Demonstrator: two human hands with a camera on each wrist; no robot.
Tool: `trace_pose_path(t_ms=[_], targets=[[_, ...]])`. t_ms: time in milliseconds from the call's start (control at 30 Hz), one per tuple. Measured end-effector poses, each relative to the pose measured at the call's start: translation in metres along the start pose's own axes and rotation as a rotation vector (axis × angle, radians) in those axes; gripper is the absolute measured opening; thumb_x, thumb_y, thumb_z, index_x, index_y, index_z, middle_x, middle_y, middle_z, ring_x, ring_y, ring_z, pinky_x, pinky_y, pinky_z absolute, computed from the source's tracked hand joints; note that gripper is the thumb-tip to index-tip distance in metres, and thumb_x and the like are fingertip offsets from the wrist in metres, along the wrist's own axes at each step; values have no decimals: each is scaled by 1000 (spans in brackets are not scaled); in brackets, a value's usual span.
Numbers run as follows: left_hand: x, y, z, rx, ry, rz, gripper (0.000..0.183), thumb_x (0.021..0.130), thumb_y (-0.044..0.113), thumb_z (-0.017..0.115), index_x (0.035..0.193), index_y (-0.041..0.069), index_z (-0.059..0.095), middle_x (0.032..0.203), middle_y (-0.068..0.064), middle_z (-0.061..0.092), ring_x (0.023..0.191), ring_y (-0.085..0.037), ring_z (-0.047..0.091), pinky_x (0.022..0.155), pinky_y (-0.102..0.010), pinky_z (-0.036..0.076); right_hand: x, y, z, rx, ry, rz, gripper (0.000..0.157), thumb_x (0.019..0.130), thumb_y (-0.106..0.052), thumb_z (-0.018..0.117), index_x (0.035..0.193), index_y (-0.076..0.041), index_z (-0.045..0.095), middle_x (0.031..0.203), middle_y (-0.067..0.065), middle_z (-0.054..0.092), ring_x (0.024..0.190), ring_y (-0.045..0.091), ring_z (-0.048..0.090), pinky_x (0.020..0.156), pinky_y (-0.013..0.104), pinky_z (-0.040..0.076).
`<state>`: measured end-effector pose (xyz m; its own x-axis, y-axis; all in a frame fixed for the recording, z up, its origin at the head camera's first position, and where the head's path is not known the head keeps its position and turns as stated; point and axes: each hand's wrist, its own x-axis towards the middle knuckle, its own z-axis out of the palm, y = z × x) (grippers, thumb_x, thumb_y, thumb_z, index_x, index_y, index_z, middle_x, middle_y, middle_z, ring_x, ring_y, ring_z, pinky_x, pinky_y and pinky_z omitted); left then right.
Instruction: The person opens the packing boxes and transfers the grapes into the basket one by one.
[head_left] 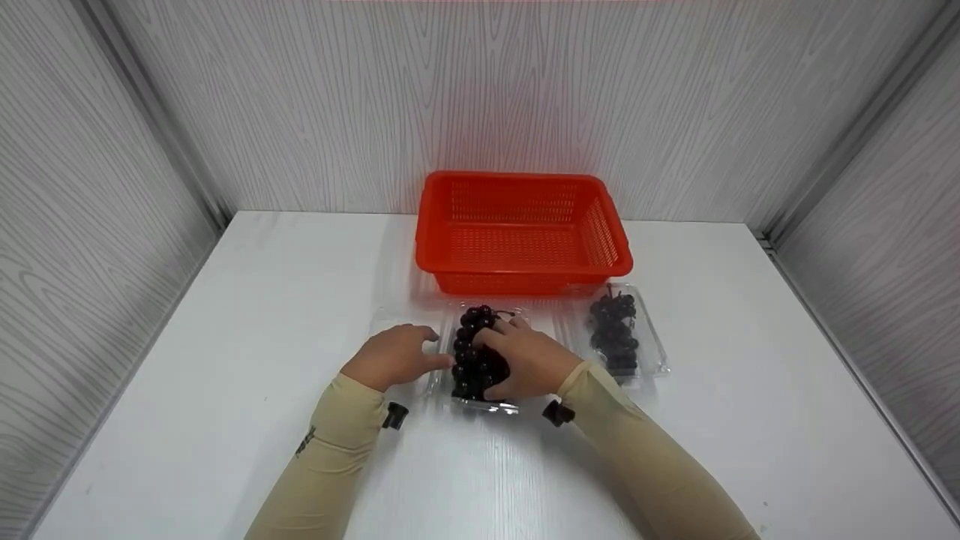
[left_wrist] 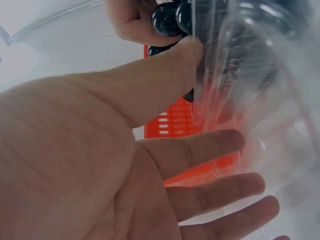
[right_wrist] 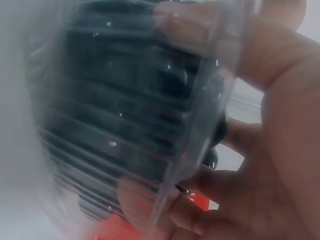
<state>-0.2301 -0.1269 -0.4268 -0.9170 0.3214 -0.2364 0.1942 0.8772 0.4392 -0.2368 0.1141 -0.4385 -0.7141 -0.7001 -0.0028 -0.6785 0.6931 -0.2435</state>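
Observation:
A bunch of dark, shiny grapes (head_left: 466, 367) lies in a clear plastic clamshell box (head_left: 491, 407) in front of the basket. My right hand (head_left: 529, 361) reaches over the box's right side and grips the bunch, fingers and thumb curled round it. Through the clear wall in the right wrist view, the grapes (right_wrist: 120, 90) show beside the fingertips. My left hand (head_left: 394, 356) is at the box's left side, its thumb tip right at the wall. In the left wrist view the other fingers of the left hand (left_wrist: 125, 150) are spread and hold nothing.
An orange-red plastic basket (head_left: 525, 280) stands behind the box near the back wall. To the right, a second clear box (head_left: 654, 341) has another dark grape bunch (head_left: 615, 334) in it. Pale wood-grain panels (head_left: 337, 112) enclose the white table (head_left: 225, 337) at back and sides.

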Motion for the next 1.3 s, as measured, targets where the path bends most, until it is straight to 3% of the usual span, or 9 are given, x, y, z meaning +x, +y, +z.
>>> trace_pose_path(t_ms=[133,367,567,1300], targets=[[-1,1,-1,-5,-10,-2,59,98,46,67,142,7,61,143,-14,62,137,-35,53,113,-53,43,1,0,0,16,8,7,62,79,-43,88,130,-21,61,129,8,61,123,28,53,97,47,56],[-4,1,-3,11,-45,-6,61,100,47,62,147,8,57,147,-17,57,139,-36,51,114,-55,40,0,0,-3,44,4,12,56,81,-43,86,125,-20,61,129,7,61,124,27,53,101,46,53],[-6,2,-3,6,-55,-11,60,101,45,60,148,8,56,150,-19,54,141,-37,48,116,-55,39,0,1,-3,60,7,32,49,83,-35,80,127,-21,63,126,5,61,119,25,54,101,45,53],[-9,4,-3,8,-61,-10,60,97,44,62,143,5,59,144,-19,58,135,-37,54,112,-54,43,5,-8,7,-42,51,62,58,80,-28,86,131,-18,60,127,12,61,117,33,55,87,51,59]])
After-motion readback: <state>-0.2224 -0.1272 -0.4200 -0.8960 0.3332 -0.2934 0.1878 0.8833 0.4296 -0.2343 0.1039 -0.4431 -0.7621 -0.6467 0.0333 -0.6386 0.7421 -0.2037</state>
